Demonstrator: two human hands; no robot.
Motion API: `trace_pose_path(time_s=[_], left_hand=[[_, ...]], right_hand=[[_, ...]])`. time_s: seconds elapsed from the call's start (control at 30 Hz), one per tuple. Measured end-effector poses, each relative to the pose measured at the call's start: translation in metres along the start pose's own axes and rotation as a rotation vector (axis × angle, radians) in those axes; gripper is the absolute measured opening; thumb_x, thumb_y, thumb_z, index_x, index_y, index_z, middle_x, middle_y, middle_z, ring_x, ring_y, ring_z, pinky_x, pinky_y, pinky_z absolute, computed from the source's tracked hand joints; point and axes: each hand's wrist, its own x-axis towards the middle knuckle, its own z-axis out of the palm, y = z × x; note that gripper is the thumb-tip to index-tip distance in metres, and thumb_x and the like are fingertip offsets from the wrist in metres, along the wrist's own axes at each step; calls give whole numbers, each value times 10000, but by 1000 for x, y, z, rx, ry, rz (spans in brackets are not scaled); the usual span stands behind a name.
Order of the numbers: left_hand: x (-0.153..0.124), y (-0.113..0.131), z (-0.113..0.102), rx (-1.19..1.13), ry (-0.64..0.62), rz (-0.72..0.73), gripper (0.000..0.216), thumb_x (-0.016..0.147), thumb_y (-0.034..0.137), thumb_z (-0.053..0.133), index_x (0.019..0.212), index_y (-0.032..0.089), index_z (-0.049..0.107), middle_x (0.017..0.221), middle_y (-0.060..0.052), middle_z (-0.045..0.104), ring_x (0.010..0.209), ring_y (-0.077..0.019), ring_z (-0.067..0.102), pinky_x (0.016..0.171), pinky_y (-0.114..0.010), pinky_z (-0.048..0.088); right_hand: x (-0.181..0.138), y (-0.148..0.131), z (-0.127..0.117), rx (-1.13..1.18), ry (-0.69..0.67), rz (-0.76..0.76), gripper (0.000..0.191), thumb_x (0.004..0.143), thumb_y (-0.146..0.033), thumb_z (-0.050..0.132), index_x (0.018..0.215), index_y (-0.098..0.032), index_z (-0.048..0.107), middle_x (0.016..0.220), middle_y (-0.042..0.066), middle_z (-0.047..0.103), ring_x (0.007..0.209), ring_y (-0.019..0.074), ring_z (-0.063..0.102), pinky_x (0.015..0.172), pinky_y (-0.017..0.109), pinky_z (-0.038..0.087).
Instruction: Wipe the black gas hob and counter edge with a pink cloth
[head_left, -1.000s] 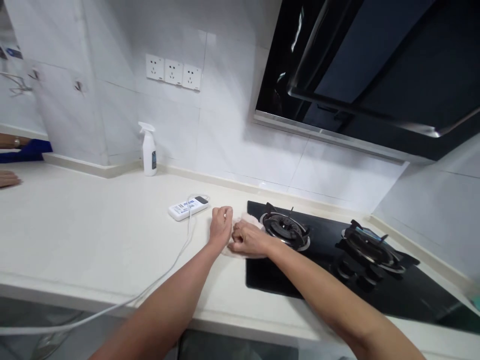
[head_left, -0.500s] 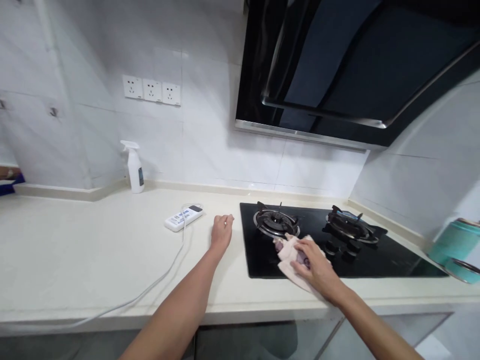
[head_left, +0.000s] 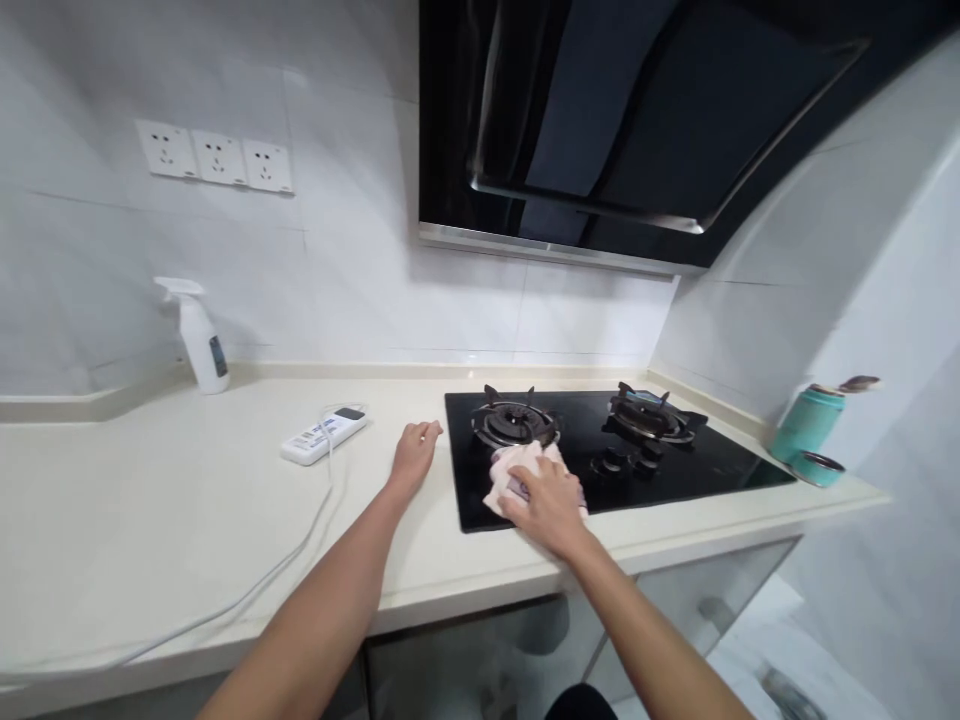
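My right hand (head_left: pixel 549 503) presses a pale pink cloth (head_left: pixel 517 475) with purple patches against the black glass of the gas hob (head_left: pixel 480 505). Fingers are spread over the cloth and partly cover it. The cloth lies just in front of the left burner (head_left: pixel 516 424), touching or very near its ring. To the left of the hob, my left hand (head_left: pixel 414 455) rests on the pale countertop (head_left: pixel 405 570) with its fingers curled closed, and I see nothing in it. Right of the cloth are two black control knobs (head_left: pixel 630 460).
A white remote-like device (head_left: pixel 324 436) with a cable (head_left: pixel 300 545) lies left of my left hand. Behind stands a white spray bottle (head_left: pixel 201 345). The right burner (head_left: pixel 652 418), a teal canister (head_left: pixel 806 425) and a teal bowl (head_left: pixel 817 468) are rightward. A black range hood (head_left: pixel 585 130) hangs above.
My right hand and the cloth have slid left and back, from the hob's front edge toward the left burner. My left hand keeps its place beside the hob. The view has turned right.
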Motion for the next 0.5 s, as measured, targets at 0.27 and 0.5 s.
trace_pose_path(time_s=[0.27,0.5], left_hand=[[-4,-5,-2,68,-93,21,475,833,578,435,830,218,744,955,-74,704,958,-270,633,917,-385,493],[-16,0,-11,119,-86,-12,534,834,628,415,875,203,736,978,-70,736,794,-238,646,851,-378,491]], right_hand=[[-42,-55,0,247,29,-488,371,852,-596,714,1150,-377,683,1307,51,566,1253,290,446,916,413,345],[-57,47,-13,240,90,-352,282,855,-471,741,1123,-386,715,1280,27,596,1161,248,496,915,376,324]])
